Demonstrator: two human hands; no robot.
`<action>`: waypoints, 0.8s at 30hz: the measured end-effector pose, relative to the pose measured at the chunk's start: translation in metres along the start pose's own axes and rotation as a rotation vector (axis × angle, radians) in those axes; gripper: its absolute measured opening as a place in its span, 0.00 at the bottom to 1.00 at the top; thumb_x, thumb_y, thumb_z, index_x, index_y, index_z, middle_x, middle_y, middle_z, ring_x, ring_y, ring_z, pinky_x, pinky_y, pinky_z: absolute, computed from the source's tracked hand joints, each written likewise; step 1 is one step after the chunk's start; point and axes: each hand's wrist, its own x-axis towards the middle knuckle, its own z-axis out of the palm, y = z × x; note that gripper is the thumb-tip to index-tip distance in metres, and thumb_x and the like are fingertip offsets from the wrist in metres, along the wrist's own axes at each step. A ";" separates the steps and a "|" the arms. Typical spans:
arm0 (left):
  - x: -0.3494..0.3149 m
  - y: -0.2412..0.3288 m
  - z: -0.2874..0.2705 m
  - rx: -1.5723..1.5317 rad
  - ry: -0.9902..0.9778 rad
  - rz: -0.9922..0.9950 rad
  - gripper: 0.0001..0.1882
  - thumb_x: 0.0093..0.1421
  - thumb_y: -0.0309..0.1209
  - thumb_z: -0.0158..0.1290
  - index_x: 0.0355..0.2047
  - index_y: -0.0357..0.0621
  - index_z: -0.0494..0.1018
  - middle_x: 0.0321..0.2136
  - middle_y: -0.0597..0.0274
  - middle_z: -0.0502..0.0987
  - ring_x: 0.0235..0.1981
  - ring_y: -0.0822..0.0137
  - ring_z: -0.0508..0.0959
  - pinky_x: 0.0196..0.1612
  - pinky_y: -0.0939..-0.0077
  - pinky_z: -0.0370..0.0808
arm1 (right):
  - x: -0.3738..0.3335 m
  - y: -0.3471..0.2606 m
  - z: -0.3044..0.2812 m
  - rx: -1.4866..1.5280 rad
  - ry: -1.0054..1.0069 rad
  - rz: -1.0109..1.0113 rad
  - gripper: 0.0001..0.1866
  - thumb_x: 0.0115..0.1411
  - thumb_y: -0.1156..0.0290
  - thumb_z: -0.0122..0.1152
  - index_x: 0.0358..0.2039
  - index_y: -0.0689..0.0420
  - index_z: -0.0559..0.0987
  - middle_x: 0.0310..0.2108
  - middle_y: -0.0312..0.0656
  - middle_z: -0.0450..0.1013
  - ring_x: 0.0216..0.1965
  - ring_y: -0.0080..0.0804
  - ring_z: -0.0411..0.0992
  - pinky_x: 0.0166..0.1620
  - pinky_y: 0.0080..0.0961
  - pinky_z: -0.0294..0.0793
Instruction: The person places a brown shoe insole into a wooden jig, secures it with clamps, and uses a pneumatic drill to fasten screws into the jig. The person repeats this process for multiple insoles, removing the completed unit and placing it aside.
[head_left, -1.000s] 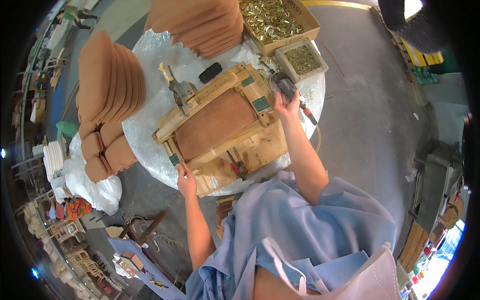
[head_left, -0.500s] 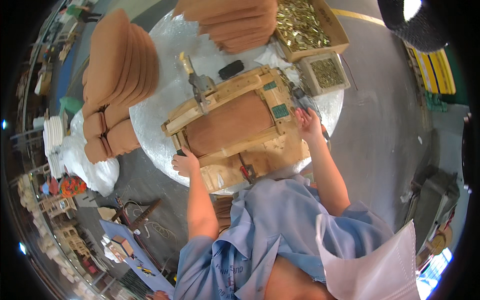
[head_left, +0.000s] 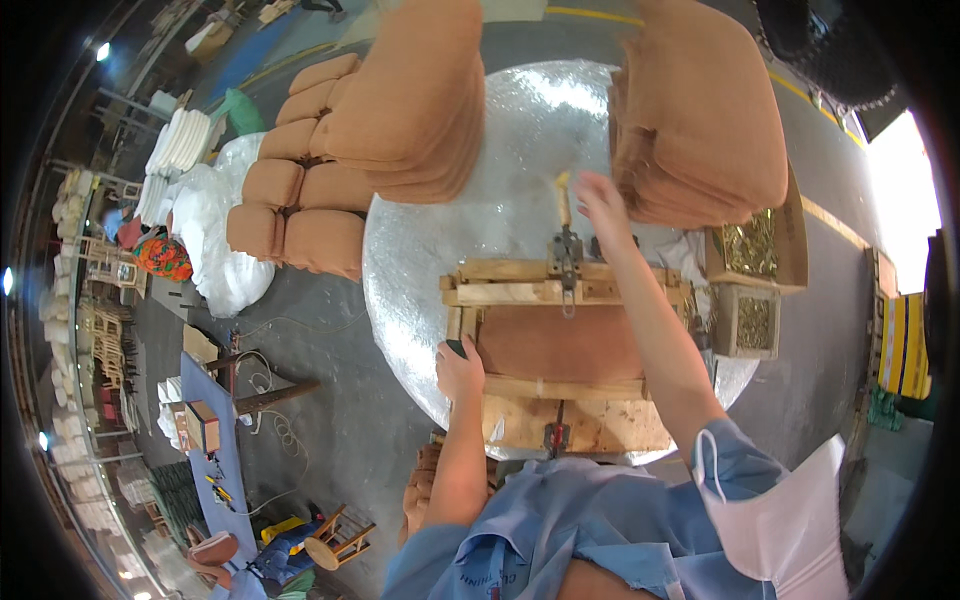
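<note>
A wooden clamping frame (head_left: 550, 388) lies on the wrapped round table, with a brown padded panel (head_left: 560, 340) set inside it. At its near left corner my left hand (head_left: 460, 372) is closed around a small black grip (head_left: 457, 348). My right hand (head_left: 602, 212) reaches over the frame, fingers apart and slightly blurred. It is just right of the yellow handle (head_left: 562, 200) of an upright metal toggle clamp (head_left: 566, 258); whether it touches the handle I cannot tell. My right forearm hides the frame's right part. A second clamp with a red handle (head_left: 556, 434) sits at the near edge.
Tall stacks of brown cushions stand at the far left (head_left: 410, 100) and far right (head_left: 700, 110). On the right are a carton of metal pieces (head_left: 795, 235) and a small bin of fasteners (head_left: 750, 320). The round table's (head_left: 520, 130) silvery wrapping shows between the stacks.
My right hand has left the frame's right side and come up beside the yellow clamp handle. My left hand stays at the near left corner. The whole view has turned and shifted.
</note>
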 end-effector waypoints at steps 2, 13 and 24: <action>0.002 0.002 0.008 -0.015 -0.016 0.012 0.31 0.72 0.59 0.46 0.52 0.40 0.69 0.47 0.43 0.80 0.48 0.39 0.81 0.49 0.42 0.78 | 0.049 0.010 0.030 -0.192 -0.045 0.035 0.26 0.64 0.54 0.68 0.56 0.58 0.79 0.41 0.41 0.81 0.39 0.35 0.79 0.46 0.31 0.79; 0.000 -0.017 0.004 -0.017 -0.001 0.005 0.31 0.72 0.59 0.45 0.53 0.41 0.69 0.48 0.43 0.79 0.49 0.41 0.82 0.46 0.42 0.80 | 0.050 0.009 0.077 -0.548 -0.085 -0.111 0.17 0.57 0.55 0.73 0.31 0.57 0.81 0.23 0.37 0.73 0.24 0.27 0.68 0.30 0.31 0.69; -0.004 -0.013 0.009 -0.016 -0.015 0.019 0.32 0.73 0.58 0.45 0.54 0.37 0.69 0.50 0.40 0.79 0.51 0.40 0.81 0.48 0.43 0.80 | -0.057 -0.120 -0.005 -0.001 -0.588 -0.174 0.12 0.72 0.61 0.63 0.46 0.56 0.79 0.37 0.31 0.76 0.40 0.22 0.72 0.46 0.27 0.74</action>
